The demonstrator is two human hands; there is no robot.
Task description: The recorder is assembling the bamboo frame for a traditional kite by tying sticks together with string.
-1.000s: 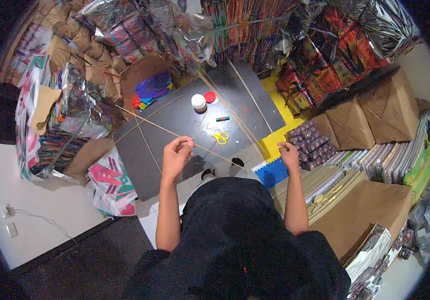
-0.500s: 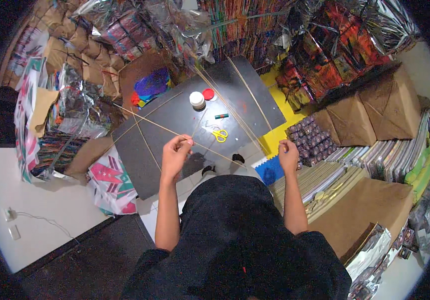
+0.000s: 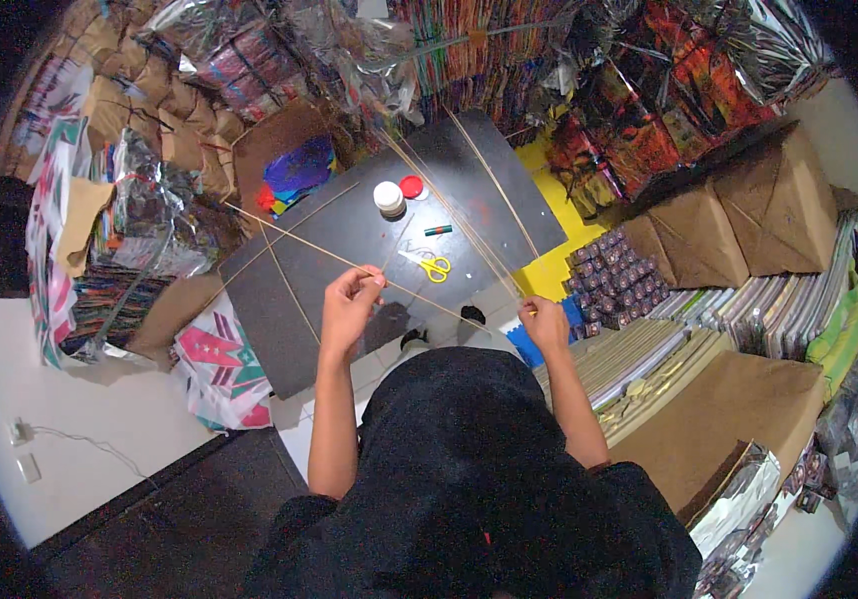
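Observation:
My left hand (image 3: 352,304) pinches a long thin wooden stick (image 3: 294,235) held above the dark table. The stick runs from the upper left down to the right past my fingers. A shorter thin strand also slants up from the same fingertips. My right hand (image 3: 546,324) is closed off the table's right edge, beside the lower ends of several thin sticks (image 3: 459,215); what its fingers hold is too fine to make out. Yellow-handled scissors (image 3: 436,268) lie ahead between my hands. Beyond them are a small green tube (image 3: 438,231), a white jar (image 3: 388,197) and its red lid (image 3: 411,187).
The dark table (image 3: 349,235) bears more loose sticks. A box with blue and red sheets (image 3: 299,172) stands at its far left. Wrapped stacks crowd the back and both sides. Dark small packs (image 3: 613,280) and brown paper parcels (image 3: 688,235) lie on the right.
My right hand has moved left and slightly toward me, nearer the stick's lower end. My left hand keeps its pinch on the stick almost in place.

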